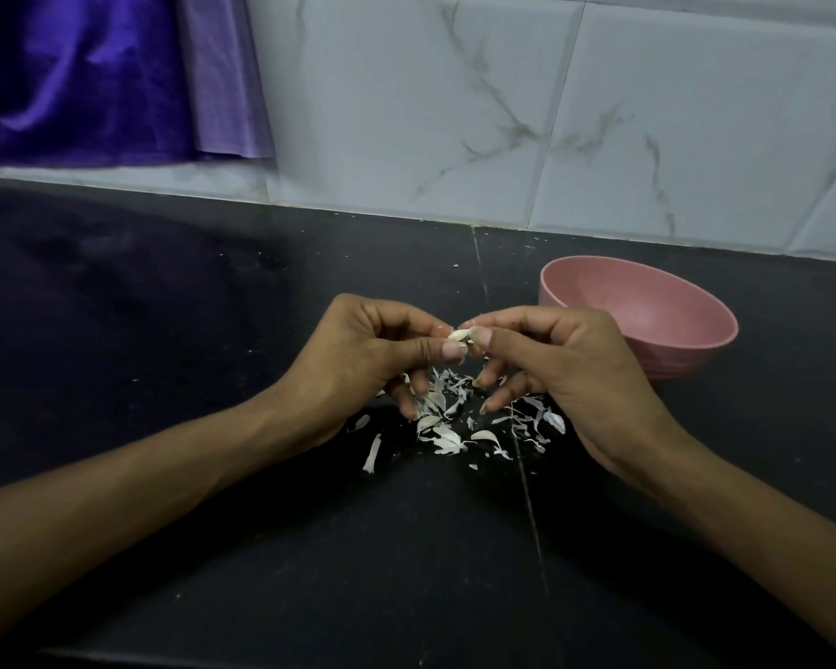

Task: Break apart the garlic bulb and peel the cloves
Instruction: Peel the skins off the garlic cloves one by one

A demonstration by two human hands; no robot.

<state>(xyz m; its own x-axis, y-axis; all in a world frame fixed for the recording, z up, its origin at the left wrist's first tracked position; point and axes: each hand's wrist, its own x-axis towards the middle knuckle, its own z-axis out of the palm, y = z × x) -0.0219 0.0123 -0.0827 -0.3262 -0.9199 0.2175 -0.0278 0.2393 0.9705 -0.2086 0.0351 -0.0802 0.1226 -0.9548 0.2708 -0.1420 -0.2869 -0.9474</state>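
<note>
A small white garlic clove (460, 335) is held above the black counter between both hands. My left hand (358, 359) pinches it with thumb and forefinger from the left. My right hand (565, 374) pinches its right end with thumb and forefinger, the other fingers curled downward. Below the hands lies a scatter of white garlic skins (447, 429) on the counter, partly hidden by my fingers. A pink bowl (672, 330) stands just right of my right hand; I cannot see anything inside it.
The black counter (213, 379) runs back to a white marble-tiled wall (503, 113). A purple cloth (93, 79) hangs at the back left. A seam in the counter (532, 514) runs front to back under the skins.
</note>
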